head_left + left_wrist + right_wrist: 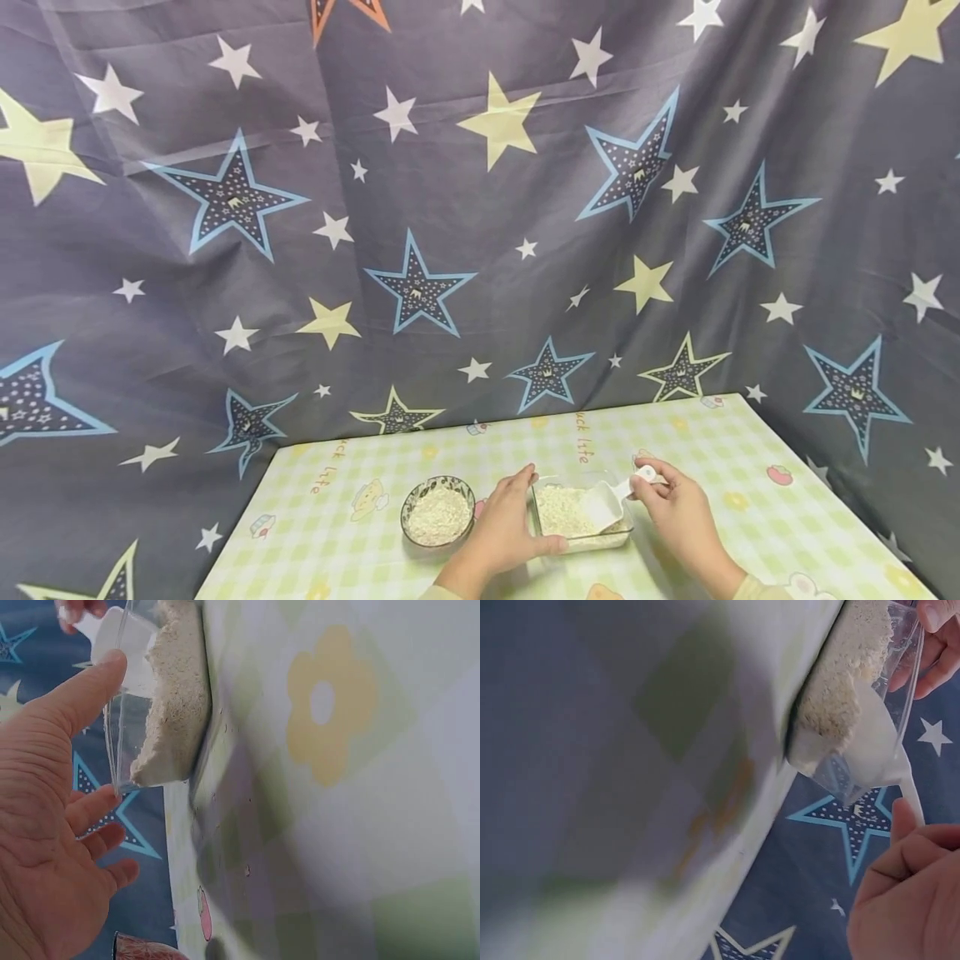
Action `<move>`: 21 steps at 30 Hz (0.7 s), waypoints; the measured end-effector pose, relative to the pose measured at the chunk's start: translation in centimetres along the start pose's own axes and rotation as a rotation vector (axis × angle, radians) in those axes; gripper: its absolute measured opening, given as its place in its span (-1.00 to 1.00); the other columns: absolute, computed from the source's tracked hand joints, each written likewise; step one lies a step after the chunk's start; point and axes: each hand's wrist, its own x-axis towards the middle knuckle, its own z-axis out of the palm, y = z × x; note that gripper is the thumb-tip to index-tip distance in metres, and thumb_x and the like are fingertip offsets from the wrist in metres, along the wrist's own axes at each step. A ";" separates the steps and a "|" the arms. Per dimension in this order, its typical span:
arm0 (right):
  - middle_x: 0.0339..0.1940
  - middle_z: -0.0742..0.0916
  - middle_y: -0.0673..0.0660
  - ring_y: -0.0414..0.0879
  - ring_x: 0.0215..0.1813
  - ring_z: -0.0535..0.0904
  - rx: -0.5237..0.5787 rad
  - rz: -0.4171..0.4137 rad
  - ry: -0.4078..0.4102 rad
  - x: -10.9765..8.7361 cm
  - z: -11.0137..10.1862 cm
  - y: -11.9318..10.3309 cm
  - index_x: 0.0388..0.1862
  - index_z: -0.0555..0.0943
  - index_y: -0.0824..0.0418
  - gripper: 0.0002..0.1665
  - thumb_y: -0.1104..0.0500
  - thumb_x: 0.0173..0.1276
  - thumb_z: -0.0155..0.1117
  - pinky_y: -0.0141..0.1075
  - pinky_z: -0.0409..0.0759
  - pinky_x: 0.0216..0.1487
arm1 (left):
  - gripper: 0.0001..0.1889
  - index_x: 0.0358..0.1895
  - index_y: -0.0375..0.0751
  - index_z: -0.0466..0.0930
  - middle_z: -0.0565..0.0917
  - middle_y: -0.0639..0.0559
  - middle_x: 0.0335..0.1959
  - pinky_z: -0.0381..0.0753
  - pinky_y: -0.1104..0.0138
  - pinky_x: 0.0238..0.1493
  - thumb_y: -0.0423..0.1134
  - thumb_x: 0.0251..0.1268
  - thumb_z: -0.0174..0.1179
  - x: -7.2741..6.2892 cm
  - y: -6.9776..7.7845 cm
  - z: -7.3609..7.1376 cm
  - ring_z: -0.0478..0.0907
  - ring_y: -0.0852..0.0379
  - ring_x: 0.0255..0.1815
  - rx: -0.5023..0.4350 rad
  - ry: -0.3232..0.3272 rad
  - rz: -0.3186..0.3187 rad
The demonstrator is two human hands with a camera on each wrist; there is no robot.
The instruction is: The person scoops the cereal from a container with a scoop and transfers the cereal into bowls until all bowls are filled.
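A rectangular clear glass container [587,543] holds pale flakes that look like oats [562,510]. My left hand [504,527] holds its left end, thumb at the near side and fingers along the far left corner; the left wrist view shows the thumb [94,686] on the rim. With my right hand [678,510] I pinch the handle of a white scoop [602,506]. The scoop's head is tilted down inside the container against the flakes, its lower edge partly hidden. In the right wrist view the scoop [877,742] leans over the container's rim.
Left of the left hand stands a dark-patterned round bowl [406,533] with similar pale flakes. Both vessels rest on a green-checked tablecloth [360,542] with small printed figures. A few crumbs lie near the container. A dark star-printed curtain [450,200] hangs behind the table.
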 end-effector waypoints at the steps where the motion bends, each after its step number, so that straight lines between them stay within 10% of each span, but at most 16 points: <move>1: -0.33 0.90 0.16 -0.29 -0.56 0.60 0.027 0.061 -0.013 0.1 0.0 0.1 0.35 0.61 0.39 -0.53 0.25 0.55 0.36 -0.46 0.43 -0.56 | 0.30 0.68 -0.29 0.17 0.51 -0.07 0.57 0.48 -0.21 0.53 0.31 -0.05 0.64 0.0 0.0 0.0 0.42 -0.20 0.57 0.000 0.001 -0.003; 7: -0.41 0.88 0.05 -0.25 -0.45 0.65 0.172 0.259 -0.030 0.0 0.7 0.7 0.43 0.54 0.40 -0.42 0.19 0.54 0.37 -0.45 0.50 -0.46 | 0.32 0.68 -0.28 0.17 0.54 -0.06 0.55 0.48 -0.21 0.54 0.31 -0.09 0.66 0.2 0.1 -0.1 0.44 -0.19 0.56 -0.002 0.002 -0.021; 21: -0.43 0.88 0.05 -0.31 -0.61 0.40 0.248 0.314 -0.044 -0.6 2.2 0.9 0.46 0.50 0.43 -0.41 0.18 0.57 0.32 -0.46 0.40 -0.55 | 0.31 0.68 -0.28 0.18 0.59 -0.01 0.51 0.48 -0.24 0.51 0.30 -0.09 0.66 0.2 0.4 -0.2 0.46 -0.18 0.53 0.012 0.000 -0.034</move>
